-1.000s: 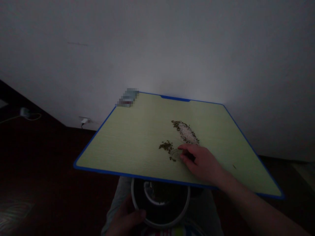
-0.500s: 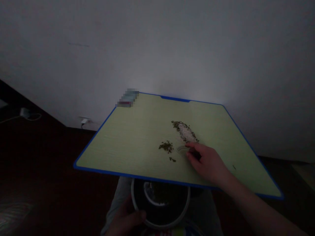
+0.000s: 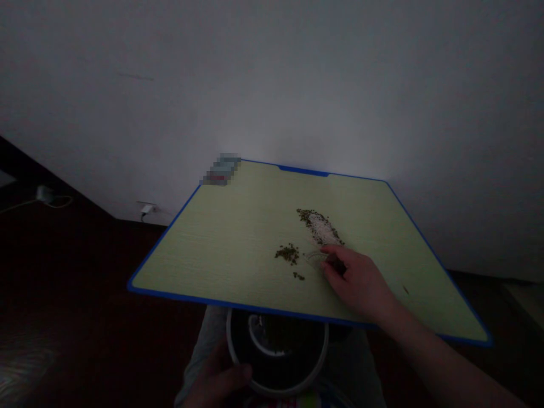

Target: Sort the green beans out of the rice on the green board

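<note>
My right hand (image 3: 355, 280) rests low over the table, its thumb and fingers closed round a clear, round-rimmed piece (image 3: 315, 258), perhaps a small lid or dish; the fingers hide most of it. Left of it lies a small pile of dark green mung beans (image 3: 288, 254), with a few more beans (image 3: 298, 276) nearer me. Beyond the hand is a long heap of white rice (image 3: 322, 228) edged with mung beans. Below the table edge, my left hand (image 3: 223, 378) grips the pale rim of a dark bowl (image 3: 293, 371), thumb over the rim. Dark contents show dimly inside.
The pale green table (image 3: 229, 249) has a blue edge and stands against a grey wall (image 3: 297, 85). A blurred packet-like item (image 3: 221, 170) lies at its far left corner. A small dark sliver (image 3: 406, 289) is at the right. A plug (image 3: 147, 209) sits in the wall.
My right hand has moved a little to the right with the clear piece, away from the small bean pile, then stayed nearly still. My left hand and the bowl have not moved.
</note>
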`<action>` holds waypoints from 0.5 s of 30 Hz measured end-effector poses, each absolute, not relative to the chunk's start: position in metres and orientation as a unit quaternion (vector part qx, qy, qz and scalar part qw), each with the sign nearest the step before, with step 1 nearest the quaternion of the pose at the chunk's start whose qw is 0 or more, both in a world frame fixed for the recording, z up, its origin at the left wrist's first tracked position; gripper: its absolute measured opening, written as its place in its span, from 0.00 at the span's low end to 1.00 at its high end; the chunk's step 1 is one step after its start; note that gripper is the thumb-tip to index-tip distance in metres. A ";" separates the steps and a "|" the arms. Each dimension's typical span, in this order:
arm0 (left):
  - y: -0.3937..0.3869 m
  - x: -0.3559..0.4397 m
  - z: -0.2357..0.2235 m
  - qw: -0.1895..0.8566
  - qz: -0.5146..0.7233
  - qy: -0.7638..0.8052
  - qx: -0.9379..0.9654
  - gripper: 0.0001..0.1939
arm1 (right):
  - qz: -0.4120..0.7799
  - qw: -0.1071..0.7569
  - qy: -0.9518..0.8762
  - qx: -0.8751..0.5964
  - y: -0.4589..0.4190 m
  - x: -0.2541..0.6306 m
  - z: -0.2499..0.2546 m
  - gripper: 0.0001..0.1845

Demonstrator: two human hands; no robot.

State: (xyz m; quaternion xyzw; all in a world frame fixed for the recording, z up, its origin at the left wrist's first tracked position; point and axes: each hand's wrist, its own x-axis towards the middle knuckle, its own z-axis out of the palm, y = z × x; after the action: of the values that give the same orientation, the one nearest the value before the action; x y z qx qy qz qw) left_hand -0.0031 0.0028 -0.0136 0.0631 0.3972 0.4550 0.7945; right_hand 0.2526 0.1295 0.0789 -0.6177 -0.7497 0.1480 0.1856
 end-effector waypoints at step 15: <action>0.005 -0.001 -0.008 0.794 0.464 0.391 0.043 0.46 | 0.148 0.188 -0.735 -0.635 0.133 0.247 0.078 0.18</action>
State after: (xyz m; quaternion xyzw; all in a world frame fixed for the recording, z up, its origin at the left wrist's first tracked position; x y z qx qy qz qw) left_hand -0.0005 0.0046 -0.0083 0.0427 0.3906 0.4637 0.7941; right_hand 0.2475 0.1326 0.0782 -0.6346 -0.7349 0.1482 0.1877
